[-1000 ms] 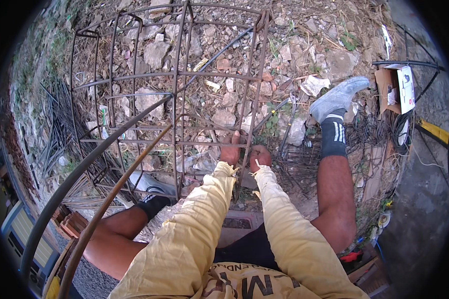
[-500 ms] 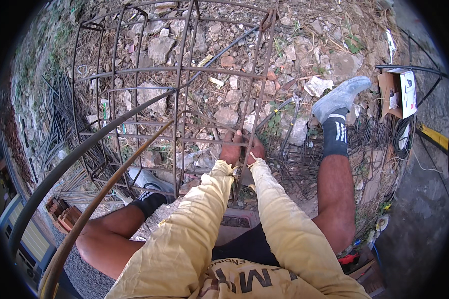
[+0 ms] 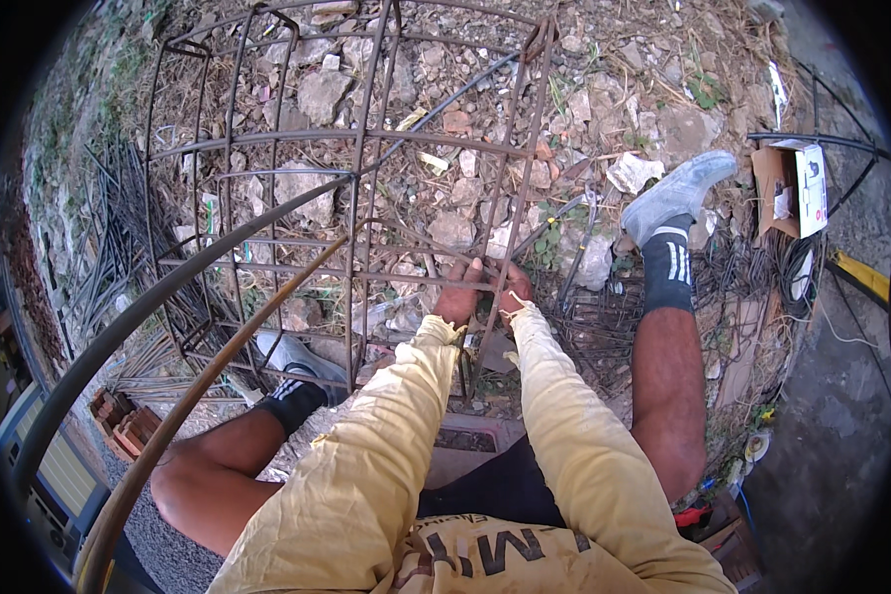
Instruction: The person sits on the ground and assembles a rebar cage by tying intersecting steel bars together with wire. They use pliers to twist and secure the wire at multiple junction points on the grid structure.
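A rebar cage (image 3: pixel 351 238) of brown steel rods and square hoops lies over the rubble in front of me, between my legs. Both hands meet at a crossing of rods at its near right corner. My left hand (image 3: pixel 456 300) is closed there, thumb up against the rods. Beside it, across a slanting rod, my right hand (image 3: pixel 512 289) is closed too, its fingertips partly hidden. Whether a thin wire lies in the fingers is too small to tell. From the lower left, a dark thick rod (image 3: pixel 168 282) and a rusty rod (image 3: pixel 233 349) reach into the cage.
Long-handled cutters (image 3: pixel 575 259) lie on the stones right of my hands. An open cardboard box (image 3: pixel 810 188) stands at the far right near dark rods. Thin rods (image 3: pixel 119 247) are piled at left, above some red bricks (image 3: pixel 124 426). Tangled wire (image 3: pixel 604 332) spreads near my right foot.
My right hand and forearm have shifted slightly to the right, opening a small gap from the left hand. My left hand stays at the rod crossing. The whole view has moved a little.
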Available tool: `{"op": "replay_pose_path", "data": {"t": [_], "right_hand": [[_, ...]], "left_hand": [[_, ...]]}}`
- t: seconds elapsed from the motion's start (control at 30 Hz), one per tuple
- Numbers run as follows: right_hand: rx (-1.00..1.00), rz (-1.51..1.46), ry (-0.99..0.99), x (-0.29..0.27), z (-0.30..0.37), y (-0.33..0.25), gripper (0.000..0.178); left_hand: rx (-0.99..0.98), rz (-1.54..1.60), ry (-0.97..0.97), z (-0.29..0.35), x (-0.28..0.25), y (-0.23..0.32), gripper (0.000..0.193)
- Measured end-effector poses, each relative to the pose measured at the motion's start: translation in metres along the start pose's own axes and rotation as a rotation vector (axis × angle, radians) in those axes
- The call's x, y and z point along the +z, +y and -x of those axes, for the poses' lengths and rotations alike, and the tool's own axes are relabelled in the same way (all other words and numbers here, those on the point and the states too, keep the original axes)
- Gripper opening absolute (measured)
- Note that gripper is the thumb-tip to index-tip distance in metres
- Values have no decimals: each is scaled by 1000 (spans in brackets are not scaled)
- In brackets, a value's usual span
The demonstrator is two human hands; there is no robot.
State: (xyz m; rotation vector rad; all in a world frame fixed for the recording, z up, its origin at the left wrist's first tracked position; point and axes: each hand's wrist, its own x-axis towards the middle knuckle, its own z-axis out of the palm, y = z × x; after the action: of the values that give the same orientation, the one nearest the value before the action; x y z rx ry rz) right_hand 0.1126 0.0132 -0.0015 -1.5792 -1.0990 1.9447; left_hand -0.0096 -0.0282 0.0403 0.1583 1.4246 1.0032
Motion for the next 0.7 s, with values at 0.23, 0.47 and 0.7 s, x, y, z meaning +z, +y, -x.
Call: {"op": "replay_pose_path", "data": {"t": [0.23, 0.47, 0.7], "right_hand": [[52, -209, 69, 3, 4, 3, 29], [151, -327, -5, -8, 2, 8, 32], [414, -144, -193, -5, 8, -105, 31]], "left_hand": [[-77, -27, 13, 2, 9, 8, 43], [-76, 44, -31, 0, 3, 2, 41], [-37, 67, 8, 0, 2, -3, 37]]}}
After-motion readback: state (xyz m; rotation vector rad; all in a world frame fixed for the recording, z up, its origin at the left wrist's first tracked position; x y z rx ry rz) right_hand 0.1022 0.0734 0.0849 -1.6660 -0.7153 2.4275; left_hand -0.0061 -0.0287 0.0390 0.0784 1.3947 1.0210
